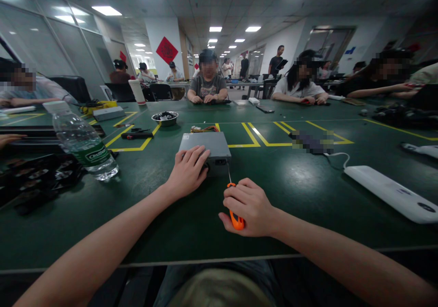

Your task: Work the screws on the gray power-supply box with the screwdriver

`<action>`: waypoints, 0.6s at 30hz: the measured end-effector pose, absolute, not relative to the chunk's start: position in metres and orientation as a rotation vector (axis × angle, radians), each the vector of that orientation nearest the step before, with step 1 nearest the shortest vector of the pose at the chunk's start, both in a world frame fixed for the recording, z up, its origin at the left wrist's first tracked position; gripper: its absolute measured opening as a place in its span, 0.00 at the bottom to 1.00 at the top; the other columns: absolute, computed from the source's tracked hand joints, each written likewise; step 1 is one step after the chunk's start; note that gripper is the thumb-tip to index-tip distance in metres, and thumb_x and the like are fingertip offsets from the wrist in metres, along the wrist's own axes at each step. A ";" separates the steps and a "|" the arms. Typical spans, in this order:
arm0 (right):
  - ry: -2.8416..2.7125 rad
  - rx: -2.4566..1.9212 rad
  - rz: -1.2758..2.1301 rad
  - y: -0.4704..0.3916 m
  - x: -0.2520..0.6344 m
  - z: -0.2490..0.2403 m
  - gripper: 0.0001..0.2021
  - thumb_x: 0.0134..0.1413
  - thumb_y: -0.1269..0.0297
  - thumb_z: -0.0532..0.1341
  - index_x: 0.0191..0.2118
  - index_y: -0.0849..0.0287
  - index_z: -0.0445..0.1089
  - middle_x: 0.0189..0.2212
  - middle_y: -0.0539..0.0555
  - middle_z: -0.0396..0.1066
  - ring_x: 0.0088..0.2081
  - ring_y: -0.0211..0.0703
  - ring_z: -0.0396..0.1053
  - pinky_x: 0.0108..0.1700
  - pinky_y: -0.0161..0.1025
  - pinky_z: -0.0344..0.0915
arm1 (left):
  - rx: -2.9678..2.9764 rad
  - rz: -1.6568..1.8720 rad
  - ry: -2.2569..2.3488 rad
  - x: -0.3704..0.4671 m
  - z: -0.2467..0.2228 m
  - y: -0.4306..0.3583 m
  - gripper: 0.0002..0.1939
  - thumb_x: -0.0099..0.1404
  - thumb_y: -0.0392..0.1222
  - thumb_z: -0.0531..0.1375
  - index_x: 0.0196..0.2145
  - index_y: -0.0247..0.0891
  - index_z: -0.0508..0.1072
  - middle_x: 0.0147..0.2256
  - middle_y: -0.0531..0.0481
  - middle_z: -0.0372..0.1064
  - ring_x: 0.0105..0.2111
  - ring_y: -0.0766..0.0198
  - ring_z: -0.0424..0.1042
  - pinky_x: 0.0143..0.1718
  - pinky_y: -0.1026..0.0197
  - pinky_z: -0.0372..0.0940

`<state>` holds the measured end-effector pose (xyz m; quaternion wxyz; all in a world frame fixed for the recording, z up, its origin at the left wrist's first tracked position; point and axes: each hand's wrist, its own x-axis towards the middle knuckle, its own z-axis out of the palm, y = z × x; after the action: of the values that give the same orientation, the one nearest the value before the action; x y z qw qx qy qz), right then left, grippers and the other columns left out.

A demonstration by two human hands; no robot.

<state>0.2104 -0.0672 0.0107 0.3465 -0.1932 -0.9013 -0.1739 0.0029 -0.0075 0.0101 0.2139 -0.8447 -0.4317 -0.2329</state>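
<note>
A grey computer power supply unit [215,139] sits on the green table in front of me, its power socket facing me. My left hand [187,169] grips its near left part, fingers over the top and thumb down by the front face. My right hand [253,206] is closed around the handle of an orange and black screwdriver [237,221]. The screwdriver's shaft points up and away, its tip at the lower right of the unit's front face. Whether the tip sits in a screw is too small to tell. Coloured cables [204,129] come out behind the unit.
A water bottle [91,149] stands at left near dark metal parts [37,179]. Beyond are a steel bowl [164,119] of small items and a black tool [137,134]. A white power bank [386,190] with a cable lies right. Several people sit around the table [294,225].
</note>
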 end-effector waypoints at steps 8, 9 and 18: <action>-2.270 -0.503 -0.270 -0.065 0.217 0.015 0.04 0.49 0.65 0.55 0.31 0.60 0.64 0.28 0.52 0.69 0.27 0.37 0.66 0.28 0.35 0.60 | -2.335 -0.650 -1.209 0.003 0.009 -0.007 0.23 0.64 0.40 0.50 0.57 0.36 0.57 0.57 0.38 0.56 0.57 0.51 0.54 0.53 0.47 0.49; -2.240 -0.505 -0.229 -0.065 0.220 0.016 0.04 0.49 0.66 0.55 0.33 0.60 0.63 0.29 0.53 0.69 0.28 0.37 0.66 0.28 0.35 0.61 | -2.330 -0.651 -1.212 0.003 0.009 -0.007 0.23 0.64 0.40 0.50 0.57 0.36 0.57 0.57 0.38 0.56 0.57 0.51 0.54 0.53 0.46 0.49; -2.069 -0.492 -0.037 -0.055 0.234 0.023 0.07 0.49 0.72 0.57 0.37 0.58 0.60 0.29 0.51 0.67 0.30 0.36 0.67 0.31 0.34 0.66 | -2.357 -0.498 -1.050 0.019 0.009 -0.015 0.24 0.62 0.36 0.53 0.56 0.49 0.60 0.61 0.38 0.47 0.60 0.46 0.47 0.54 0.40 0.47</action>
<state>0.2339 -0.0550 0.0228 0.4856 -0.2024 -0.8503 -0.0153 0.0186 -0.0146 0.0095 0.2541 -0.8675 -0.3864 -0.1834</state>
